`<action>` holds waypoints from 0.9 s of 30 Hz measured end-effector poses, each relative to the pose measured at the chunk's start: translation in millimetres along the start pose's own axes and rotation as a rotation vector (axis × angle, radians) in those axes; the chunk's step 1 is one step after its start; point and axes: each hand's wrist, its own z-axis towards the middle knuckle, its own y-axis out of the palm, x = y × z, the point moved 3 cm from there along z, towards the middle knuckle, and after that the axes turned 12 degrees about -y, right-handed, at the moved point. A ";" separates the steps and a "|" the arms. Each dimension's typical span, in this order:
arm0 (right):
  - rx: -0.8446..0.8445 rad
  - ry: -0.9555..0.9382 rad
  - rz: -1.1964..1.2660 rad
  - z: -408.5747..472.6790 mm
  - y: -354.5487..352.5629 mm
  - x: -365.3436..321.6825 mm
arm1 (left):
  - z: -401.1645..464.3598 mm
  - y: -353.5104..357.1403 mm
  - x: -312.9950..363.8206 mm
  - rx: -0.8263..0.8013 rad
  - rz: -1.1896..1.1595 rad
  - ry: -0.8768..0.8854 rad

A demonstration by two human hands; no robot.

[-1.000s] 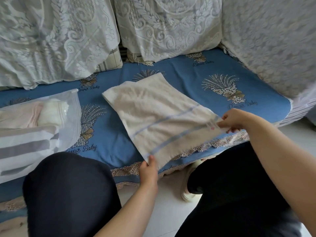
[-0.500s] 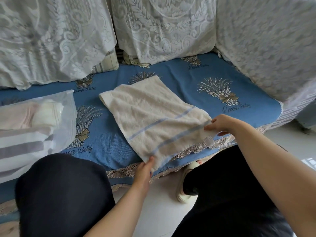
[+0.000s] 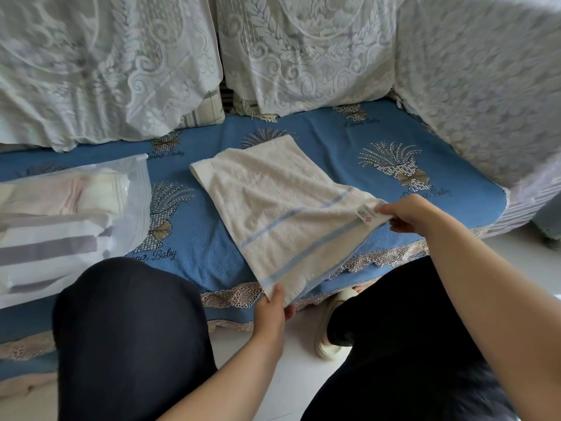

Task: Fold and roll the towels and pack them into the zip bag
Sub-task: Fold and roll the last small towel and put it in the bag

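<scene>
A cream towel [image 3: 273, 205] with pale blue stripes lies folded lengthwise on the blue sofa seat, running from the middle back toward me. My left hand [image 3: 273, 311] pinches its near left corner at the seat's front edge. My right hand [image 3: 406, 212] pinches the near right corner, where a small white label shows. That near end is lifted slightly off the seat. At the left lies a translucent zip bag [image 3: 133, 208] holding rolled towels: pink and cream ones above, grey-striped ones below.
The blue sofa cover [image 3: 349, 165] has wheat-bundle prints and a lace front trim. White lace-covered cushions [image 3: 303, 56] line the back and right side. My dark-trousered knees sit in front, with a pale slipper [image 3: 328, 329] on the white floor between them.
Both hands keep their grip on the towel's near corners. The right corner has turned so the label now faces up, and the view has shifted slightly.
</scene>
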 end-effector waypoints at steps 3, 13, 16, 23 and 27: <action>-0.014 -0.020 0.299 -5.6 -1.0 -7.0 | -24.6 3.8 15.2 0.035 -0.059 0.124; -0.043 -0.029 1.130 -33.0 3.4 -92.6 | -104.8 14.2 186.4 0.072 -0.198 0.728; 0.005 -0.075 1.173 -41.6 4.4 -125.8 | -119.9 9.0 223.3 0.035 -0.281 0.768; 0.036 -0.677 1.110 -86.2 -16.6 -213.6 | -163.8 -10.4 308.6 0.068 0.222 1.299; 0.007 -0.866 0.815 -100.0 -11.3 -232.1 | -168.0 -12.7 327.1 0.345 0.483 1.438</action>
